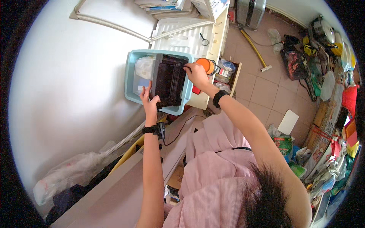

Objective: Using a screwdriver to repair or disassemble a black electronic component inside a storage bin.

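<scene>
A dark brown-black plastic box [167, 81] sits tilted inside a light blue plastic tub [128, 72]. My left hand [150, 100] grips its near left corner, with the fingers along the outer side and the thumb at the near edge. At the box's right rim, my right hand [197, 78] pinches the edge with fingers and thumb. A white plastic bag [145, 67] lies in the tub, left of the box. Just beyond my right hand stands a round container with an orange lid [203, 65].
Behind the tub is a translucent ribbed plastic lid [178, 36] with a small magnifying glass [205, 41] on it. An open drawer [235, 78] juts out at the right. A yellow-handled hammer [254, 47] lies on the tiled floor. Bags and clutter line the far right.
</scene>
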The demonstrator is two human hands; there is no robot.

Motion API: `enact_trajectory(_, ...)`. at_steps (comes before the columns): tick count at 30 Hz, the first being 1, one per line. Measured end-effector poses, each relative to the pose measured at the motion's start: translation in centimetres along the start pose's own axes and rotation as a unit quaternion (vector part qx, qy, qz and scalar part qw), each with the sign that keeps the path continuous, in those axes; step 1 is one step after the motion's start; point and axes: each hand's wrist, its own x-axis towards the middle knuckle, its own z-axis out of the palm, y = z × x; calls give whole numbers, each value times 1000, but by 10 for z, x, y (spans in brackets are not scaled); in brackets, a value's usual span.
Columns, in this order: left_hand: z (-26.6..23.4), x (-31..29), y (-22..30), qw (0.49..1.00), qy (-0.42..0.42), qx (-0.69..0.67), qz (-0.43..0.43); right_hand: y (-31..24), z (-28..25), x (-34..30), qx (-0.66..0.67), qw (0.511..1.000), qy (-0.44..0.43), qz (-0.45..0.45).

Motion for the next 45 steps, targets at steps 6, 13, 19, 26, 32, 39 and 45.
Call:
enact_trajectory(6, 0, 0, 3, 1000, -3, 0, -10, -7, -2, 0, -36, 999, 9, -31)
enact_trajectory(13, -1, 2, -2, 1000, -2, 14, 5, 4, 9, 2, -12, 998, 42, -39)
enact_trajectory(19, -3, 1, -2, 999, 2, 42, -4, -7, 6, -1, -59, 998, 6, 20)
enact_trajectory(26, -3, 4, -5, 1000, 1, 27, 10, -11, 5, -1, -45, 997, 58, -2)
enact_trajectory(32, 0, 2, 3, 1000, -1, 13, -8, -10, 3, 2, -86, 995, 58, -7)
enact_trajectory(39, -3, 0, -3, 999, 0, 47, 3, -17, -1, 1, -76, 997, 14, 12)
enact_trajectory(45, -3, 3, -2, 998, 5, 55, 23, -16, 1, 3, -30, 999, 21, 0)
